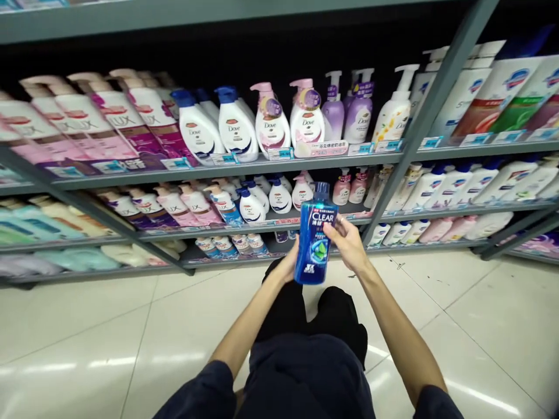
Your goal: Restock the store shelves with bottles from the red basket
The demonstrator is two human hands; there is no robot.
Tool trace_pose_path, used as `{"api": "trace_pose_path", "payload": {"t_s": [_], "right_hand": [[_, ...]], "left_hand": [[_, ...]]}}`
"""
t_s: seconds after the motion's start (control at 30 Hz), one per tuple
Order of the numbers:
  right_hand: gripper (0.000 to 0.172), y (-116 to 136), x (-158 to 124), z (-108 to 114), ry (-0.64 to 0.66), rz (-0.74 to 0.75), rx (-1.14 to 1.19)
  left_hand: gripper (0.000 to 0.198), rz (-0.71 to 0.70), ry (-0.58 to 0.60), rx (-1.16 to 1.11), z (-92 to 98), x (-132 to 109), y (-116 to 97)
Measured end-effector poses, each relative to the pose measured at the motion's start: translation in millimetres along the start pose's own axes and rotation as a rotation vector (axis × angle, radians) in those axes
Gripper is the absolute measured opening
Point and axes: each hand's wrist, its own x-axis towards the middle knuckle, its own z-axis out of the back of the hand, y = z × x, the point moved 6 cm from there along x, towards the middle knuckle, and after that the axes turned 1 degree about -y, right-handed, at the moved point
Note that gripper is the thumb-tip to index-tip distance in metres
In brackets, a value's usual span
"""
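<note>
A blue Clear shampoo bottle (313,247) with a dark blue cap is held upright in front of my knees, its label facing me. My left hand (289,263) grips its lower left side, with the fingers mostly hidden behind the bottle. On the upper right side, my right hand (346,240) holds the bottle, its thumb on the label and a ring on one finger. Beyond the bottle, small white Dove pump bottles (252,206) stand on the middle shelf.
Shelving (262,166) spans the view, with Lux pump bottles (113,113) at upper left and white Dove bottles (238,125) in the middle. A slanting grey upright (430,122) divides off white and coloured bottles at right. Pale floor tiles (105,326) lie below.
</note>
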Motion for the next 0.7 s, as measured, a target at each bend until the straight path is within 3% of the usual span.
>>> {"api": "trace_pose_path", "payload": {"t_s": [0.13, 0.27, 0.43, 0.6, 0.7], "right_hand": [[0.077, 21.8, 31.3, -3.0, -0.019, 0.039, -0.03], [0.084, 31.0, 50.6, -15.1, -0.036, 0.025, -0.042], [0.088, 27.3, 55.1, -28.6, 0.003, 0.028, -0.106], [0.091, 4.3, 37.4, -28.1, 0.097, 0.073, -0.262], [0.09, -17.8, 19.1, -19.5, 0.136, 0.036, -0.446]], "left_hand": [[0.105, -0.095, -0.031, -0.094, 18.9, -10.8, -64.2], [0.086, -0.154, -0.056, -0.095, 8.6, -3.3, -92.1], [0.078, -0.281, -0.17, -0.104, -1.9, 4.7, -87.7], [0.086, -0.338, -0.42, -0.047, 17.4, -14.5, -60.7], [0.098, -0.303, -0.48, -0.069, 24.0, -32.0, -38.5]]}}
